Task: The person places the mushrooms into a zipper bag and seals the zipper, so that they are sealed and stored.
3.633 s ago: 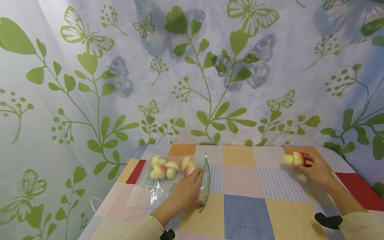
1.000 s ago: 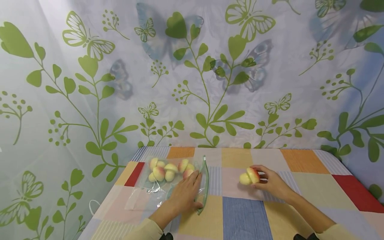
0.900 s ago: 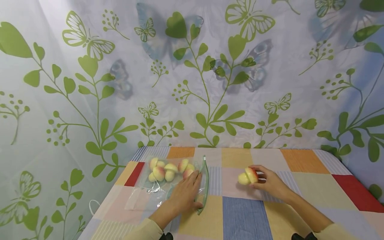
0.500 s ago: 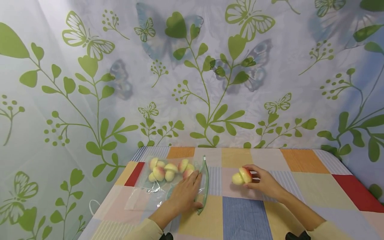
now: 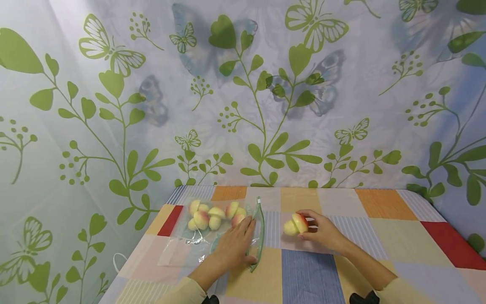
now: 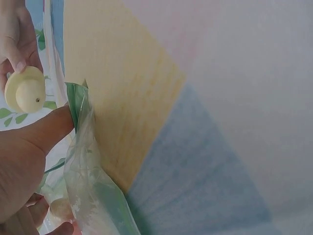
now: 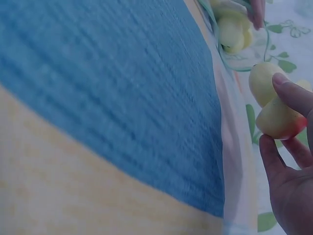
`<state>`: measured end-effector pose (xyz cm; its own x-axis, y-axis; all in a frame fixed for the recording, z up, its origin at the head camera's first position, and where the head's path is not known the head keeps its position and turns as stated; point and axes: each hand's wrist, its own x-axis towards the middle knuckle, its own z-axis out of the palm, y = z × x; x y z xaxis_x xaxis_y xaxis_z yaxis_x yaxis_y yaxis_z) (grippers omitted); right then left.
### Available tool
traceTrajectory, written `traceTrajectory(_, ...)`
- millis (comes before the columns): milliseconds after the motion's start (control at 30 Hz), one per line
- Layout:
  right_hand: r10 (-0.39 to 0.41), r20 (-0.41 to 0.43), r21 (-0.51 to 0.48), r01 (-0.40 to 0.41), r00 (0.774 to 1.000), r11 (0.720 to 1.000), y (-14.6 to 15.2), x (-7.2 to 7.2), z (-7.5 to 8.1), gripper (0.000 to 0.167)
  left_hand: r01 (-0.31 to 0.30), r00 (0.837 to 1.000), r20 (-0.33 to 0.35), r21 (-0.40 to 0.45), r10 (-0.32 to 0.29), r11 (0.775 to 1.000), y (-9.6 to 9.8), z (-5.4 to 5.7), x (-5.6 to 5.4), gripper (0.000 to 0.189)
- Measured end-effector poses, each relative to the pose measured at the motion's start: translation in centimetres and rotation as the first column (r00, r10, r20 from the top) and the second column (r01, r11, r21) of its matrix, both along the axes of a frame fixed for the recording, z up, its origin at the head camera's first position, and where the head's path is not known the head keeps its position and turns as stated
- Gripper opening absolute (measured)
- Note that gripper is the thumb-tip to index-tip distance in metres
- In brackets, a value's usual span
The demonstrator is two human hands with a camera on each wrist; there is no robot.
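In the head view my left hand lies at the mouth of a clear zip bag and holds it, fingers over the upper side. My left thumb reaches the green lip in the left wrist view. Several yellow toy mushrooms with reddish caps, such as this toy mushroom, lie inside. My right hand holds another toy mushroom by its cap, stem toward the bag, to the right of the mouth. The right wrist view shows my right thumb and fingertips pinching it, with the green lip standing apart.
A patchwork cloth covers the table. Behind it and to the left hangs a pale curtain printed with green leaves and butterflies. A white cable loops out at the table's left edge.
My right hand has carried the mushroom leftward from the far right of the table, still moving toward the bag over the last second. My left hand and the bag have hardly moved.
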<state>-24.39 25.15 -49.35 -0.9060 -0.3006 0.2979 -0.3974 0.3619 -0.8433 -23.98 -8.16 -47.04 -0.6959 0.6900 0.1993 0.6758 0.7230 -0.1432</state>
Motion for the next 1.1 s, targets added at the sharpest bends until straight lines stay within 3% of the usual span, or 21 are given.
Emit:
traceTrajectory(500,0.059,0.010,-0.049,-0.059,0.998,0.997,-3.0,-0.7,-0.1,0.066,-0.005,1.000,0.014,0.002,0.005,1.000,0.1,-0.1,-0.1,0.120)
traceTrajectory(1100,0.086,0.026,-0.038,-0.085,0.996,0.996,-7.9,-2.0,-0.7,0.066,-0.006,1.000,0.026,0.016,0.005,1.000,0.0,-0.1,-0.1,0.123)
